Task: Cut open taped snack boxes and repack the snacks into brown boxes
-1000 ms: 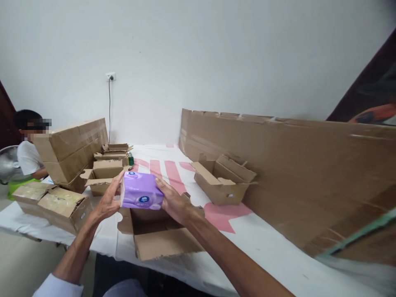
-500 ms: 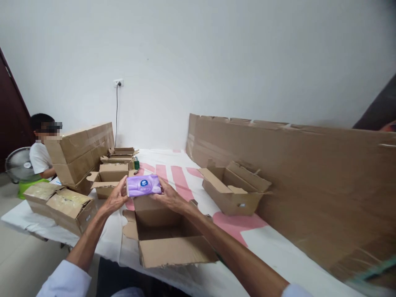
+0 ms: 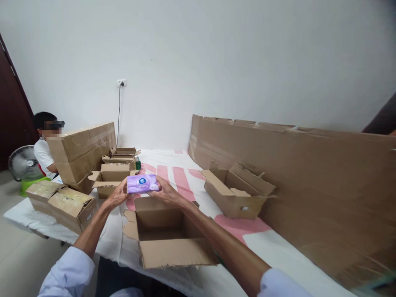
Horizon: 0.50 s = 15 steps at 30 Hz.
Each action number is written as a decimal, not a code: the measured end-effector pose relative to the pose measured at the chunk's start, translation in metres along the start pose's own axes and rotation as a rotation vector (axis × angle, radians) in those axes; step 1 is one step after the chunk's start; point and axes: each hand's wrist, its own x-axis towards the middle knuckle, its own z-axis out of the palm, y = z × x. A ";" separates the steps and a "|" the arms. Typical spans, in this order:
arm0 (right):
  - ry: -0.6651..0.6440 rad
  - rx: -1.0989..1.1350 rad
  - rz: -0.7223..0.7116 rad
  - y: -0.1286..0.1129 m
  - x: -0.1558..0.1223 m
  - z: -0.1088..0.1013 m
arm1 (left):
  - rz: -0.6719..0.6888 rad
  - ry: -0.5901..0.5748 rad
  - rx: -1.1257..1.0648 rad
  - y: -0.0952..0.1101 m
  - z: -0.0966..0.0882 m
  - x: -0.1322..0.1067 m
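Both hands hold a purple tissue pack (image 3: pixel 142 184) with a blue logo, raised above the far edge of an open cardboard box (image 3: pixel 163 231). My left hand (image 3: pixel 116 196) grips the pack's left end. The pack's right end is pinched by my right hand (image 3: pixel 166 192), fingers closed round it. The box below stands open with its flaps out, and its inside looks bare.
The table (image 3: pixel 278 255) has a white and pink cover. Another open box (image 3: pixel 238 196) lies to the right, before a long cardboard sheet (image 3: pixel 309 173). Several more boxes (image 3: pixel 80 150) stand at the left. A person (image 3: pixel 45 144) sits behind them beside a fan (image 3: pixel 21 163).
The pack has turned from its broad face to its narrow logo side and moved a little farther out over the box. My head has tilted, so the view shifted right.
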 end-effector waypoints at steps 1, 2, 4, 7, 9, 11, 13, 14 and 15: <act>0.001 0.002 0.000 0.004 0.001 0.000 | -0.007 -0.007 -0.018 -0.002 -0.001 0.000; -0.001 0.009 0.000 0.007 0.002 0.001 | -0.014 -0.015 -0.044 -0.003 -0.002 0.000; -0.001 0.024 -0.004 0.014 0.004 0.002 | -0.016 -0.027 -0.093 -0.007 -0.004 0.000; -0.003 0.041 -0.008 0.021 0.006 0.002 | -0.016 -0.038 -0.129 -0.011 -0.005 0.001; -0.008 0.042 -0.013 0.023 0.006 0.003 | -0.032 -0.036 -0.131 -0.012 -0.005 0.002; -0.007 0.039 -0.015 0.024 0.006 0.003 | -0.049 -0.029 -0.126 -0.013 -0.005 0.003; -0.002 0.033 -0.012 0.023 0.006 0.002 | -0.054 -0.025 -0.121 -0.012 -0.006 0.004; 0.001 0.029 -0.008 0.022 0.005 0.002 | -0.055 -0.025 -0.118 -0.012 -0.006 0.004; 0.005 0.025 -0.003 0.021 0.005 0.002 | -0.055 -0.025 -0.116 -0.012 -0.006 0.004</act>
